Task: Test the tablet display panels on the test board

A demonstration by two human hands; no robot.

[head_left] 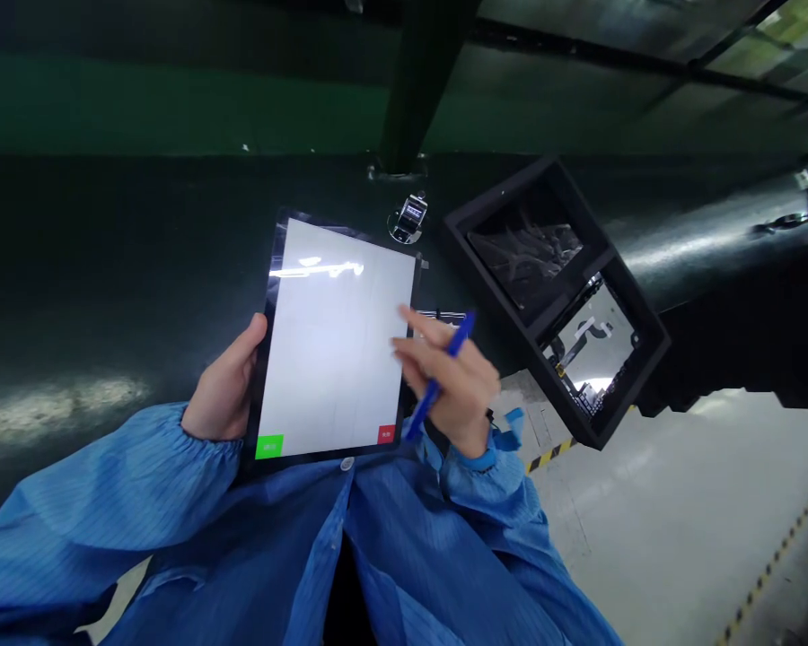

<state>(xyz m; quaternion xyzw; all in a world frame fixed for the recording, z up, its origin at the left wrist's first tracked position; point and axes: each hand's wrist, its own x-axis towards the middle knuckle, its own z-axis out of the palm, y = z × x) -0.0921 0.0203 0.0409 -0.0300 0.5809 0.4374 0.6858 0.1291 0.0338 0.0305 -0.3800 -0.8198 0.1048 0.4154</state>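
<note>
Left hand point(225, 381) grips the lower left edge of a tablet point(329, 341), whose white screen shows a green button point(269, 446) and a red button point(386, 434) along its bottom. Right hand point(444, 381) pinches a blue pen point(427, 404) just beside the tablet's right edge. Above the dark desk point(141, 269), a tally counter point(409, 218) sits near the tablet's top corner, with a black divided tray point(552, 301) further right.

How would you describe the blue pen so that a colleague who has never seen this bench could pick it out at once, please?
Start at the dark work surface, then find the tablet held in the left hand. At the tablet's right edge, the right hand pinches a slim blue pen, set apart by being held, unlike the silver tally counter standing beyond the tablet.
</note>
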